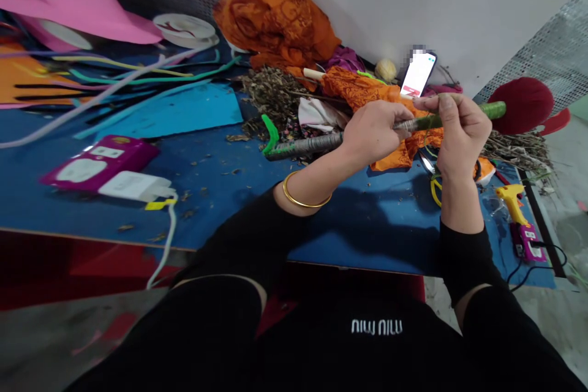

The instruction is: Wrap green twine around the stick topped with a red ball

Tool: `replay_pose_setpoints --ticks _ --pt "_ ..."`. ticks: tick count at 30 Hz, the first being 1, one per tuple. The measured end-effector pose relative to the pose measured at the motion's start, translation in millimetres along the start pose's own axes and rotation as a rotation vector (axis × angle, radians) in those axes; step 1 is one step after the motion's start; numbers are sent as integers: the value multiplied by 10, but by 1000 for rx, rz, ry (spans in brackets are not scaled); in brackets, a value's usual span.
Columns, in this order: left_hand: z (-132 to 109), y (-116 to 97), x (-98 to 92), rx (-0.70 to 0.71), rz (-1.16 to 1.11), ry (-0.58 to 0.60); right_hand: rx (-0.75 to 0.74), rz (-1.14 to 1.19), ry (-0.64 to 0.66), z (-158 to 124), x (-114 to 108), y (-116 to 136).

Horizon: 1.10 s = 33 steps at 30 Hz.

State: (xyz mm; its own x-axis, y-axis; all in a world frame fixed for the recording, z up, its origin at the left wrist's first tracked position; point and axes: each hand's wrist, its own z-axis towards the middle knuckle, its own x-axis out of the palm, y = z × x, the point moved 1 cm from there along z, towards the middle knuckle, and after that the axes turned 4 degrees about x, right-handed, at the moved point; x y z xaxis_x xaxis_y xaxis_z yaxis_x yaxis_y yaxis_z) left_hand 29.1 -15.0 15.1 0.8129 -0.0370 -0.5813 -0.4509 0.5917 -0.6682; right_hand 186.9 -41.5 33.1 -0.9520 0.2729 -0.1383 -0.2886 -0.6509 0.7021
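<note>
A long stick [312,146] wrapped in grey thread lies slanted across both hands, above the table. Its right part is covered in green tape [494,111] and ends in a dark red, fabric-like ball [523,105]. At its left end sticks out a bent, fuzzy green pipe cleaner [270,130]. My left hand [373,132] is closed around the grey part. My right hand [459,125] is closed at the green part, thumb and forefinger pressed together; whether they also pinch a loose tape end is hidden. A thin green strand hangs between the hands.
On the blue table [257,214] lie orange cloth [294,18], dried plant bits [271,95], a lit phone [418,73], yellow-handled scissors [435,190] and a yellow glue gun [513,201]. A purple power strip [133,156], a blue sheet [184,113] and pipe cleaners are at left.
</note>
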Motion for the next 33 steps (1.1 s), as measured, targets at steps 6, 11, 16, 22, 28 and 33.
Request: replay_pose_setpoints --ticks 6,11,16,22,28,33 --pt "-33 -98 -8 21 163 13 82 -60 4 26 -35 1" --pt "-72 -151 -14 106 301 29 125 -111 -12 81 -76 -60" --pt "-90 -173 34 230 435 21 152 -166 -3 107 -110 -114" --pt "-84 -199 74 318 627 99 139 -171 36 100 -141 -179" --pt "-81 -156 78 417 595 59 154 -172 38 95 -107 -198" --pt "-46 -79 39 383 528 57 204 -98 57 113 -128 -97"
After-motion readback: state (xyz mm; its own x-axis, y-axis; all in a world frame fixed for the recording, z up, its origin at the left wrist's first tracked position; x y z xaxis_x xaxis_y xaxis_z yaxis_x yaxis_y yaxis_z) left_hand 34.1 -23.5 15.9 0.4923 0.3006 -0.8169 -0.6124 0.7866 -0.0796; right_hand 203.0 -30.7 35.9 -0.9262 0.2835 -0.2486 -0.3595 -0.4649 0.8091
